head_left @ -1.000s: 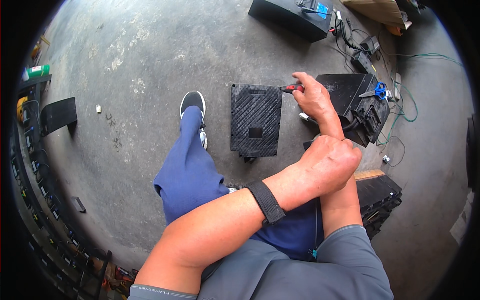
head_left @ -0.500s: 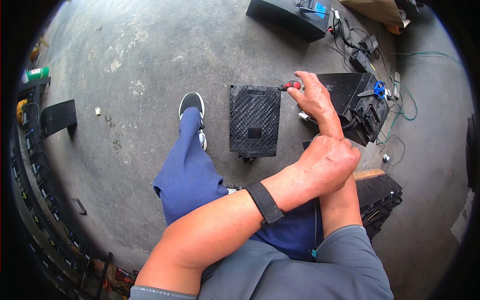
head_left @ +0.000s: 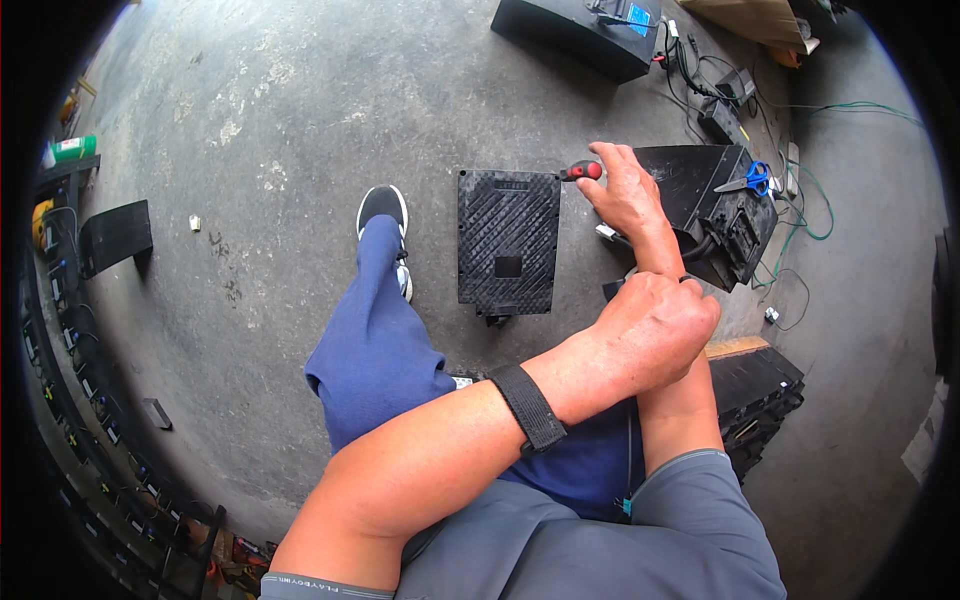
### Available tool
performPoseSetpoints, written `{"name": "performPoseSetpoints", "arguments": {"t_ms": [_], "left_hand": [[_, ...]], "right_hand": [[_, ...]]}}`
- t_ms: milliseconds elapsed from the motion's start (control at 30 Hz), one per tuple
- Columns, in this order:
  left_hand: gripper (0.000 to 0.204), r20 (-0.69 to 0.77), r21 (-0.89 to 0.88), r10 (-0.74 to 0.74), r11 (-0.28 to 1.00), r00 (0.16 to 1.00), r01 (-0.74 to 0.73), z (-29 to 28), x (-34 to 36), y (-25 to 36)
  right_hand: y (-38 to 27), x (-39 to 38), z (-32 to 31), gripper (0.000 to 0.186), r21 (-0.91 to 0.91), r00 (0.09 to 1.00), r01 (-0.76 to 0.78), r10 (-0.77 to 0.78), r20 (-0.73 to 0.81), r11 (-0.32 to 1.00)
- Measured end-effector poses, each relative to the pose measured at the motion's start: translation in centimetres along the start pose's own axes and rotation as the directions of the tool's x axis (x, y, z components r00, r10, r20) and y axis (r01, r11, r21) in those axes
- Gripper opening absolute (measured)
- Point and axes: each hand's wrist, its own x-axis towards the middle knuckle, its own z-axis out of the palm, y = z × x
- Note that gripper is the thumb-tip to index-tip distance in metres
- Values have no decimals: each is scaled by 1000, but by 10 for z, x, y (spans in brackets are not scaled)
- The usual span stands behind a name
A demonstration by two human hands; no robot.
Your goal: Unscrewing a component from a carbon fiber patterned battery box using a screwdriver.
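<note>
Across the grey concrete floor (head_left: 265, 310), a ribbed black box (head_left: 509, 225) lies flat, a red-and-black-handled tool (head_left: 581, 171) at its far right corner; whether that corner is finished doesn't show. Just right, the right hand (head_left: 627, 192) has its grip loosely parted beside the handle. The left hand (head_left: 660, 325) curls over the right forearm, grip hidden.

Saw a black case (head_left: 507, 235) just above the middle of the frame, broad face up, long sides running nearly top to bottom. Noted diagonal ribbing across the face, a plain dark square in the lower half, and a small dark part jutting past the lower edge. Found a red-and-black handled tool (head_left: 581, 171) by the case's upper right corner, slanted sideways, red end toward frame right. Could not make out any shaft.
</note>
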Motion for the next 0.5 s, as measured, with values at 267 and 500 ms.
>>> {"name": "performPoseSetpoints", "arguments": {"t_ms": [267, 500], "left_hand": [[11, 17, 6, 2, 1000, 1000, -2, 0, 0, 0], [10, 12, 14, 5, 1000, 1000, -5, 2, 0, 0]], "right_hand": [[-3, -3, -2, 40, -13, 990, 70, -71, -119, 998], [-3, 0, -2, 44, 51, 1000, -7, 7, 8, 999]]}}
